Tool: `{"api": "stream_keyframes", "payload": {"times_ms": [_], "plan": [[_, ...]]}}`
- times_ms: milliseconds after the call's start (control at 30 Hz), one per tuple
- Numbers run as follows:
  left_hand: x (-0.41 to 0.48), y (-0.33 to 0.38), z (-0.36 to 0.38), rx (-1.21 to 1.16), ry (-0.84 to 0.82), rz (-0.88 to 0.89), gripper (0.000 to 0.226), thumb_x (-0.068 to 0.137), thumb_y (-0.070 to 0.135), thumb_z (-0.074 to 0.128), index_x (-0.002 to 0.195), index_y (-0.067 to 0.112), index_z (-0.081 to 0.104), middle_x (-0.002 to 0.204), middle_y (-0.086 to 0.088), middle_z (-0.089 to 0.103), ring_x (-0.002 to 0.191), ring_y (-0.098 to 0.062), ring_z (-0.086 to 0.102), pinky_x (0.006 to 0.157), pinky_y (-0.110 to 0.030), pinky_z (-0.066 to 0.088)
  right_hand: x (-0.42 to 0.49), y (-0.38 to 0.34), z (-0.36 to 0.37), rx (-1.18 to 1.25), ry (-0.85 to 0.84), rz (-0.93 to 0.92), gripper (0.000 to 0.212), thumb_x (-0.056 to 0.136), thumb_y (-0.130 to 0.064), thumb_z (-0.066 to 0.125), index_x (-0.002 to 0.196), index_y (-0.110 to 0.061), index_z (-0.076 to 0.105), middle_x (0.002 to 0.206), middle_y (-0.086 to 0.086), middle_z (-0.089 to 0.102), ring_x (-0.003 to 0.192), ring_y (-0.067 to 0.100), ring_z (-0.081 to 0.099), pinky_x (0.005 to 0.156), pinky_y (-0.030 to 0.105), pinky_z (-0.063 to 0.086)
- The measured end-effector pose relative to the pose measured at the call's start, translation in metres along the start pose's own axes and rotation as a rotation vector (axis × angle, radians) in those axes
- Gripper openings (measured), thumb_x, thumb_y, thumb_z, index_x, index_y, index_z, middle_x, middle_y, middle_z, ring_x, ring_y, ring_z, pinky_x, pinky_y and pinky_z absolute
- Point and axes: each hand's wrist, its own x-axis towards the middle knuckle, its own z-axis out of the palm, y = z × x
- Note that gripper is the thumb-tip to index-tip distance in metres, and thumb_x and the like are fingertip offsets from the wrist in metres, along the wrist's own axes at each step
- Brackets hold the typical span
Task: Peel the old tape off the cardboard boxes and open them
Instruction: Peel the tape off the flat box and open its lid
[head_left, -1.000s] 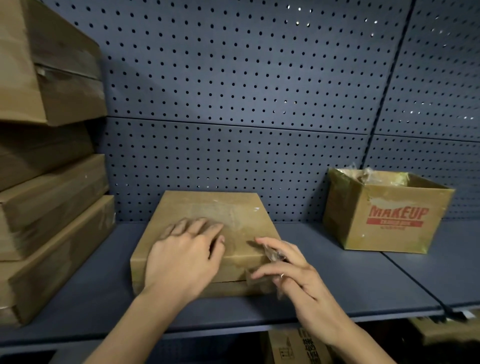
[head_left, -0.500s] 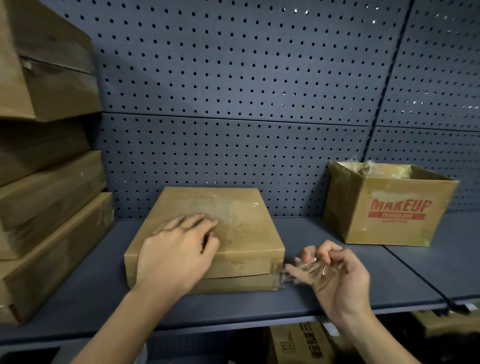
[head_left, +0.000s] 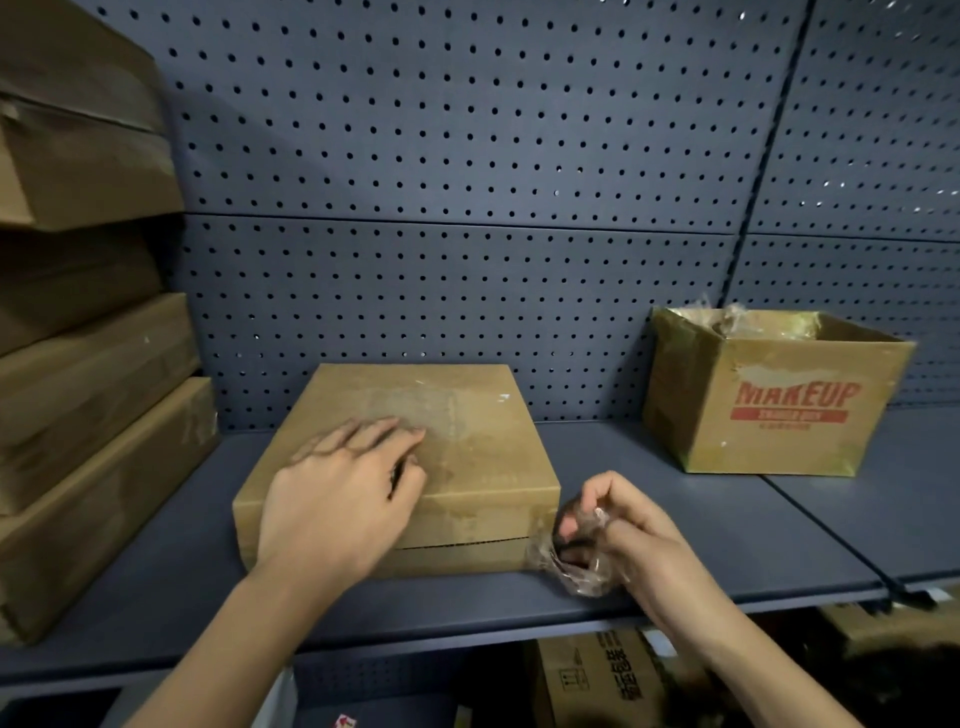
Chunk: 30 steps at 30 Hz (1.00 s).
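Observation:
A flat brown cardboard box (head_left: 467, 441) lies on the grey shelf (head_left: 701, 530), its lid closed with a thin seam along the front. My left hand (head_left: 337, 499) rests flat on the lid's front left part, fingers spread. My right hand (head_left: 628, 540) is beside the box's front right corner, fingers curled round a crumpled strip of clear tape (head_left: 566, 566). The strip's left end sits against that corner; whether it still sticks there cannot be told.
An open box printed MAKEUP (head_left: 779, 400) stands at the right rear with crumpled tape inside. Stacked cardboard boxes (head_left: 88, 415) fill the left side. A pegboard wall (head_left: 467, 182) closes the back. More boxes (head_left: 597, 675) sit under the shelf.
My right hand pulled the tape off the box's front and out to the right, then curled and drew back toward the front right corner. My left hand has stayed on the lid.

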Motion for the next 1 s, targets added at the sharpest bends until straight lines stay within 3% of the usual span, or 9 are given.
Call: {"api": "stream_keyframes", "payload": {"times_ms": [100,233,433,533,633,733,867,1000], "plan": [[0.0,-0.001,0.002,0.008,-0.009,-0.002,0.046,0.091,0.042,0.034,0.12,0.039,0.07,0.127,0.014,0.066,0.121,-0.016,0.062,0.094,-0.034,0.051,-0.004,-0.002,0.003,-0.177,0.032,-0.049,0.049,0.086,0.022,0.039,0.091,-0.02,0.063,0.091,0.01,0.067,0.079,0.023,0.059,0.071,0.032,0.047],[0.0,0.0,0.002,0.012,-0.003,0.002,0.045,0.092,0.041,0.035,0.122,0.038,0.069,0.129,0.013,0.066,0.122,-0.016,0.06,0.095,-0.035,0.051,-0.006,-0.006,0.005,-0.177,0.051,-0.073,0.043,0.089,0.019,0.042,0.097,-0.016,0.065,0.09,0.008,0.07,0.08,0.021,0.062,0.069,0.021,0.05],[-0.001,-0.001,0.002,0.002,0.01,0.013,0.05,0.092,0.043,0.03,0.123,0.037,0.069,0.13,0.012,0.065,0.123,-0.016,0.06,0.096,-0.035,0.051,-0.02,-0.005,0.0,-0.498,-0.016,-0.19,0.067,0.092,0.018,0.038,0.109,-0.041,0.065,0.113,-0.01,0.064,0.113,0.012,0.06,0.095,0.023,0.047],[-0.001,0.0,0.001,0.012,0.012,0.013,0.049,0.092,0.042,0.031,0.122,0.037,0.069,0.129,0.013,0.065,0.122,-0.016,0.061,0.094,-0.034,0.051,-0.022,-0.002,-0.005,-0.753,-0.033,-0.347,0.052,0.094,0.004,0.04,0.109,-0.037,0.069,0.126,-0.017,0.051,0.12,0.008,0.054,0.1,0.019,0.044],[-0.002,0.0,-0.001,0.015,0.0,0.015,0.049,0.092,0.042,0.031,0.124,0.037,0.068,0.13,0.013,0.065,0.123,-0.016,0.06,0.093,-0.033,0.052,-0.022,-0.001,-0.013,-0.958,-0.137,-0.32,0.048,0.093,-0.011,0.034,0.115,-0.043,0.063,0.136,-0.026,0.034,0.12,-0.003,0.044,0.097,0.007,0.029],[-0.002,0.0,-0.001,0.014,-0.014,0.015,0.052,0.093,0.044,0.027,0.127,0.039,0.065,0.134,0.015,0.062,0.126,-0.015,0.057,0.097,-0.034,0.049,-0.022,-0.003,-0.015,-1.165,-0.315,-0.273,0.046,0.094,-0.023,0.034,0.127,-0.043,0.058,0.132,-0.026,0.04,0.12,-0.002,0.037,0.1,0.009,0.027],[-0.002,0.001,-0.003,0.014,-0.014,0.018,0.053,0.093,0.045,0.025,0.127,0.039,0.066,0.133,0.014,0.062,0.125,-0.016,0.058,0.096,-0.035,0.05,-0.023,-0.021,-0.011,-0.989,-0.358,-0.202,0.047,0.088,-0.036,0.03,0.12,-0.031,0.064,0.108,-0.035,0.05,0.11,-0.007,0.045,0.091,0.007,0.03],[-0.002,0.001,-0.002,0.017,-0.011,0.029,0.054,0.093,0.044,0.025,0.127,0.038,0.066,0.133,0.013,0.062,0.125,-0.016,0.058,0.097,-0.034,0.05,-0.026,-0.031,-0.017,-0.863,-0.389,-0.087,0.039,0.085,-0.048,0.036,0.111,-0.038,0.062,0.113,-0.025,0.061,0.112,0.0,0.054,0.099,0.024,0.038]]}}
